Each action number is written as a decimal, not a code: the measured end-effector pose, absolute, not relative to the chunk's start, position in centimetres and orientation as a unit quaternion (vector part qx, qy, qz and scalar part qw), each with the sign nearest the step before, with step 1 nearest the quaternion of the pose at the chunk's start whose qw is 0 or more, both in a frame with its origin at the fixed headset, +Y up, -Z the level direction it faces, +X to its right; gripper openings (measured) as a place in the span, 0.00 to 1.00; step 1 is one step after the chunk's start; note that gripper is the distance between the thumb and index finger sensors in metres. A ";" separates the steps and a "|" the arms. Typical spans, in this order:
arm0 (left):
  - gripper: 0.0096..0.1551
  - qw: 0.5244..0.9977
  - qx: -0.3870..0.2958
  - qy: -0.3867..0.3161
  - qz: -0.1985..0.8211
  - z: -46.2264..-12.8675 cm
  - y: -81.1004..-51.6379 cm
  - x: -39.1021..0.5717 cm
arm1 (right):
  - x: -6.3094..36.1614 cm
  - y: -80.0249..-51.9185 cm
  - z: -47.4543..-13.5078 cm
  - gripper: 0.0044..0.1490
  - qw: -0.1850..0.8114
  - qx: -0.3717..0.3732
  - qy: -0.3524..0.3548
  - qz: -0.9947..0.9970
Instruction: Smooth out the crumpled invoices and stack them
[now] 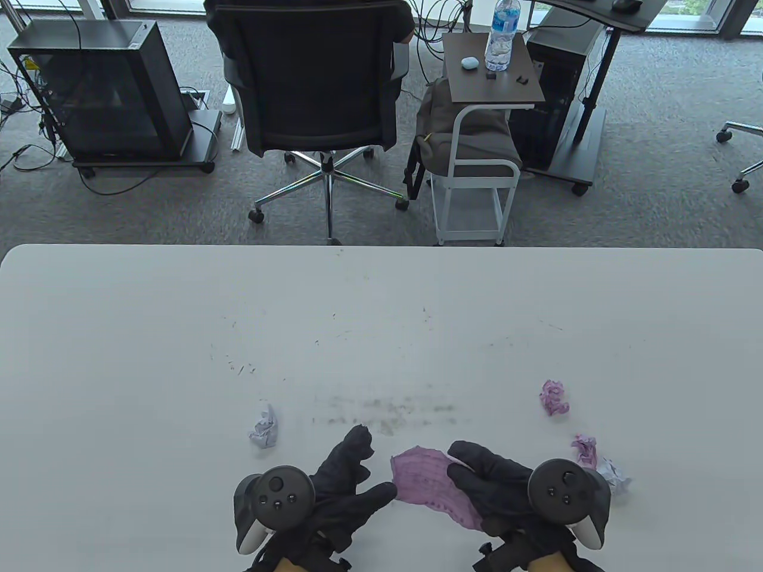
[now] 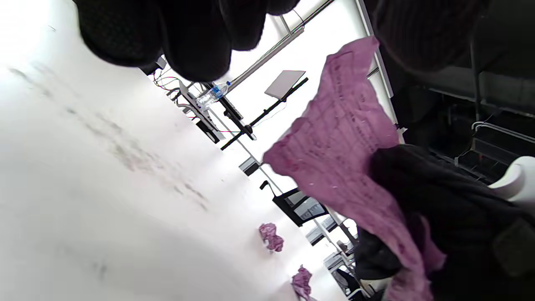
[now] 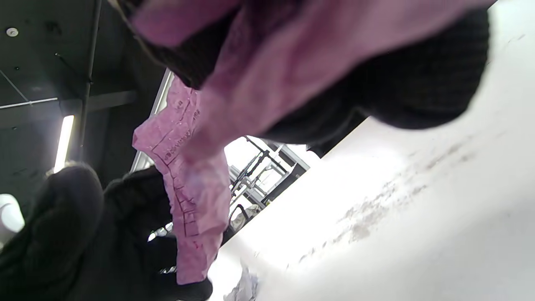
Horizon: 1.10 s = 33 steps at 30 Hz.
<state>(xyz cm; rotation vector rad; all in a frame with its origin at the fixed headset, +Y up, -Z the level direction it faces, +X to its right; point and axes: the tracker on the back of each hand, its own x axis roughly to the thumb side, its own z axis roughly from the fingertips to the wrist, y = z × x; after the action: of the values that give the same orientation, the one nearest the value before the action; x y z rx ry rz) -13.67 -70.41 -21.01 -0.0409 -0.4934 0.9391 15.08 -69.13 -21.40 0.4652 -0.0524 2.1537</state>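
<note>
Both gloved hands sit at the near edge in the table view, and between them is a pink invoice [image 1: 432, 482], partly opened out and still rumpled. Right hand [image 1: 506, 488] grips its right side, fingers laid over the sheet. Left hand [image 1: 334, 482] is spread, thumb tip reaching to the sheet's left edge; whether it touches, I cannot tell from up here. Waiting on the worktop [image 1: 381, 333]: a white crumpled ball [image 1: 264, 427] to the left, a pink ball [image 1: 554, 398] off to the right, and a pink wad [image 1: 585, 450] beside a white wad [image 1: 614, 473] near the right wrist.

Over to the left wrist view: the pink invoice [image 2: 338, 154] hangs above the worktop, printed lines showing, the right hand's dark glove over its lower part. The left fingertips [image 2: 192, 37] loom at the top, apart from the sheet here. Two pink balls lie further along the worktop.

Right wrist view now: the right fingers [image 3: 376, 83] pinch pink paper close to the lens, and the sheet [image 3: 188, 188] droops towards the left hand [image 3: 83, 234].

So this looks like the unfolding step, mid-way on one sheet with no stack begun. Next move calls for the left hand to catch the free edge, pull the sheet taut, lay it down and press it flat.
</note>
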 end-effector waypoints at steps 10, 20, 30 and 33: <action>0.24 0.854 0.009 -0.241 0.461 -20.8 -69.7 -13.5 | 13.2 -70.4 -21.6 0.26 0.503 0.216 0.037 0.836; 0.24 0.895 0.003 -0.242 0.374 -20.4 -69.2 -12.8 | 14.4 -70.5 -22.0 0.50 0.443 0.241 0.046 0.862; 0.24 0.892 -0.025 -0.230 0.389 -20.7 -69.8 -13.1 | 10.3 -71.4 -21.5 0.41 0.249 0.275 0.009 0.929; 0.24 0.894 -0.031 -0.197 0.402 -21.4 -71.0 -14.0 | 11.9 -71.5 -22.2 0.31 0.295 0.238 -0.009 0.925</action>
<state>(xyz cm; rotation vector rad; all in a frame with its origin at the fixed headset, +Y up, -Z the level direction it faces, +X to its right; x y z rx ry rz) -14.00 -70.96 -21.41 -0.0641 -0.4080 0.8348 11.95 -71.51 -22.18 0.6334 -0.0250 2.4616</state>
